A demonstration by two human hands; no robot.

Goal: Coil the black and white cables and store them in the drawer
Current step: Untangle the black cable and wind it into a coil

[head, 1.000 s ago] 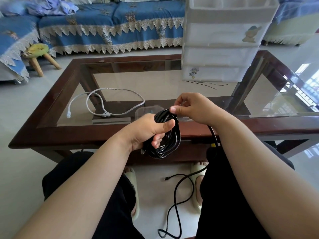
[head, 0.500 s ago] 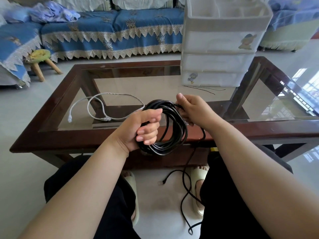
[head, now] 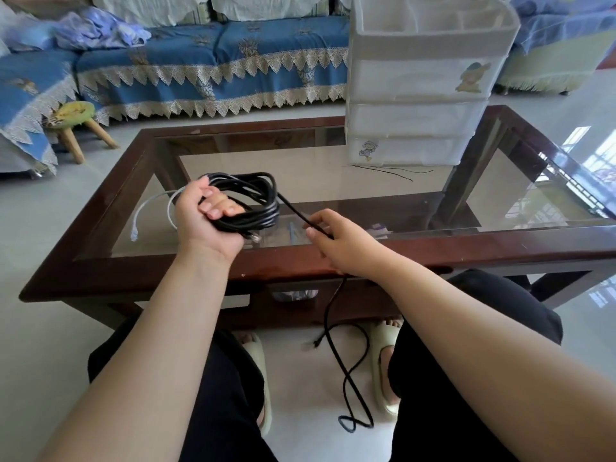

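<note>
arms: bare, no sleeves | trousers (head: 230,388): black | slippers (head: 258,355): pale, open-toed

The left hand (head: 203,225) grips a coiled black rubber cable (head: 253,201) above the glass-topped wooden table's (head: 100,271) near edge. The right hand (head: 336,241) pinches its loose strand, which trails to the floor. A white cable (head: 150,208) lies near the left edge, a white plastic drawer unit (head: 416,81) at the far edge.

A home living room: blue lace-trimmed sofa (head: 213,71), glass-topped coffee table (head: 110,208), small wooden stool (head: 75,123).
</note>
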